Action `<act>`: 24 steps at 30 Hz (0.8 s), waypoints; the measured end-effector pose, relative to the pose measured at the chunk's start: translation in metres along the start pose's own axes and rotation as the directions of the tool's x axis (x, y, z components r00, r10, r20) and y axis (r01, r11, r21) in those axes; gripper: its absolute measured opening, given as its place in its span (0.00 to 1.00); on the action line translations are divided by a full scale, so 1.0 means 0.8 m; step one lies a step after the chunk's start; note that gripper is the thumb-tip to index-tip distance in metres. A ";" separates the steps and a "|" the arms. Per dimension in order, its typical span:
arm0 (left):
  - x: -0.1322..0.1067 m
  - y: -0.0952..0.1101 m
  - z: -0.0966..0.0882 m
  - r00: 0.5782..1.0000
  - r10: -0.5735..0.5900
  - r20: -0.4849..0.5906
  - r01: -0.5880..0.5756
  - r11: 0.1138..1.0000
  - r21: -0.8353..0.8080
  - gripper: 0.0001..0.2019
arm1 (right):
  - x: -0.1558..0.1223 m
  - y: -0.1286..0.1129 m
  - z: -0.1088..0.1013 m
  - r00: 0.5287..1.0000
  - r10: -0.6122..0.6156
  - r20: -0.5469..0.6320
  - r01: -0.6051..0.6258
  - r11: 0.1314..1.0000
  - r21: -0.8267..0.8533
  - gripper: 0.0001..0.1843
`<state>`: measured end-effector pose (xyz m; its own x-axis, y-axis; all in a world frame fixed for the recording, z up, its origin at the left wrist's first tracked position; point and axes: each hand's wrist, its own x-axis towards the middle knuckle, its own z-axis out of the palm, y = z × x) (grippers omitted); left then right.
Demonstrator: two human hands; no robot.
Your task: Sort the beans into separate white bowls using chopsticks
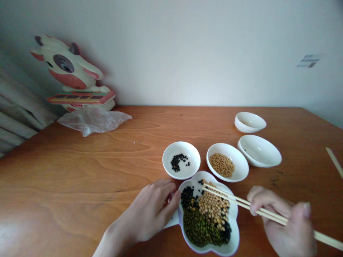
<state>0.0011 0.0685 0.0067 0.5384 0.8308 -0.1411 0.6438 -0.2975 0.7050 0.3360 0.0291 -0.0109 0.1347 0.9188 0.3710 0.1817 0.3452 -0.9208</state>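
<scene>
My left hand (pixel 152 208) is closed at the left rim of a white, flower-shaped dish (pixel 234 242), its thumb and fingertips against the edge. In the dish lie green mung beans (pixel 198 228), yellow soybeans (pixel 213 205) and black beans (pixel 187 194), partly mixed. A pair of wooden chopsticks (pixel 241 202) is gripped in my right hand (pixel 286 221). Their tips reach the upper soybeans; whether a bean is between them I cannot tell. Just behind the dish, one white bowl (pixel 167 157) holds several black beans, and another bowl (pixel 242 166) holds soybeans.
Two more white bowls (pixel 268 153) stand at the right; the farther bowl (pixel 250 126) has a few small bits inside. A cow-shaped toy keyboard (pixel 77 78) leans by the wall, with a clear plastic bag (pixel 93 121) before it. A pale stick (pixel 334 162) lies at the right edge.
</scene>
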 end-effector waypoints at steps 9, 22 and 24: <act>-0.002 0.000 0.003 0.999 0.030 -0.040 -0.028 0.999 0.040 0.27 | 0.011 0.005 -0.068 0.961 -0.032 -0.274 0.035 0.999 0.008 0.46; 0.001 -0.003 0.002 0.997 0.052 -0.054 -0.049 0.997 0.059 0.26 | -0.014 -0.015 -0.044 0.989 0.033 -0.145 -0.033 0.999 0.003 0.47; 0.000 -0.002 0.002 0.996 0.061 -0.067 -0.057 0.996 0.067 0.26 | -0.010 -0.019 -0.018 0.995 0.047 -0.087 -0.049 0.999 -0.018 0.49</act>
<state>0.0007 0.0686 0.0044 0.5390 0.8408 -0.0507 0.6470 -0.3748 0.6640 0.3462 0.0142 0.0016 0.2270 0.9141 0.3359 0.1926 0.2960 -0.9356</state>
